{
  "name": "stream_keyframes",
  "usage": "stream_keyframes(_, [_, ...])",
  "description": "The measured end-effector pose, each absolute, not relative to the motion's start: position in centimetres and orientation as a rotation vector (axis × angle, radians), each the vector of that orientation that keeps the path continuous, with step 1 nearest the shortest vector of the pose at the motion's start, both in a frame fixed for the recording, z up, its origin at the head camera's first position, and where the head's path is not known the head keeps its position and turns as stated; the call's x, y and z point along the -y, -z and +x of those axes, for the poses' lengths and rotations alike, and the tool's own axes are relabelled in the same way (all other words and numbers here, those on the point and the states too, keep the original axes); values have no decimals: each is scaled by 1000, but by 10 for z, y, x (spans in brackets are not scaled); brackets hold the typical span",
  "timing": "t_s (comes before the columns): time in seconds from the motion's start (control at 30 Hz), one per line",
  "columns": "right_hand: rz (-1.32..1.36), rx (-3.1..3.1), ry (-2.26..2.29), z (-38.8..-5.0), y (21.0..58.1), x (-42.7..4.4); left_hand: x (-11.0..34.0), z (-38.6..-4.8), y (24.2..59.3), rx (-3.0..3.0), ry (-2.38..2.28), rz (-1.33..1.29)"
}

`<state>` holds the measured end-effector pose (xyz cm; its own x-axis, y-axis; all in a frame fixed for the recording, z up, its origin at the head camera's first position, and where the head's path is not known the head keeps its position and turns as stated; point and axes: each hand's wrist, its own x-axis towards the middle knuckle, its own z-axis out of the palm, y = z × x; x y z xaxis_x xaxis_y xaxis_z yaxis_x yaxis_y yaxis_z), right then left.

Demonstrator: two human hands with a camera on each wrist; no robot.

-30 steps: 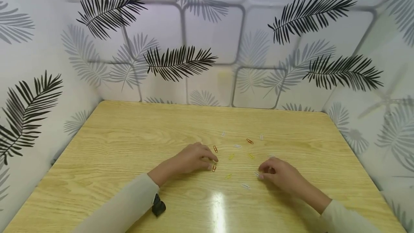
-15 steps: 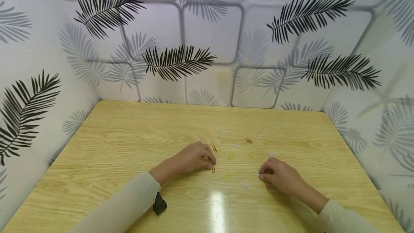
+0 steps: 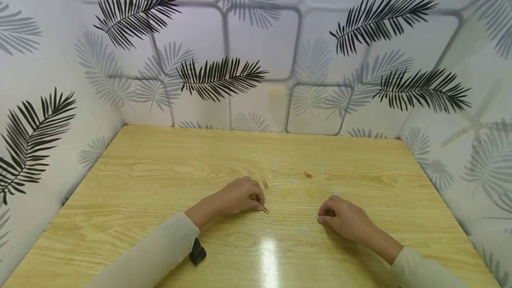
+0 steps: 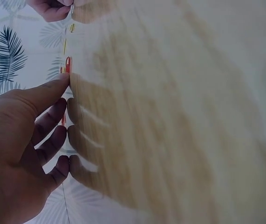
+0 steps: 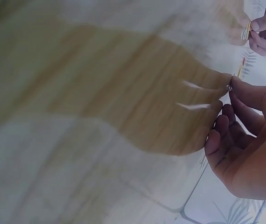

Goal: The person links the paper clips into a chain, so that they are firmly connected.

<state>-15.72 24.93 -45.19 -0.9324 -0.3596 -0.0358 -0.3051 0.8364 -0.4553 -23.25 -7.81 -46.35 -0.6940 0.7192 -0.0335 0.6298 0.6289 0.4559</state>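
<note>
Left grip pinching a red paper clip, right grip a white paper clip

Wood grain runs wide to the left of the left grip and to the right of the right one, so both side edges of the surface lie well apart from the hands. The back edge meets the leaf-patterned wall beyond all the clips; the near edge is out of view. Between the hands there is a gap, with a yellow clip in it.

Both grips are narrow. On the left, thumb and fingertips close on one end of the red clip, the other fingers loosely bent; on the right, they close on one end of the white clip. Whether either clip is lifted cannot be told.

The red clip is a slim rounded loop, its free end pointing toward the right grip. The white one shows as a thin pale line, its free end toward the left grip. A second red clip lies just beyond the left fingers, a third red clip farther back, and another white clip just beyond the right knuckles.
</note>
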Motion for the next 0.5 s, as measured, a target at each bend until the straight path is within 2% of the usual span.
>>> stream_keyframes(0.5, [-478,-2860,736,-159,451,-249,77,-229,466,-2670,-612,1147])
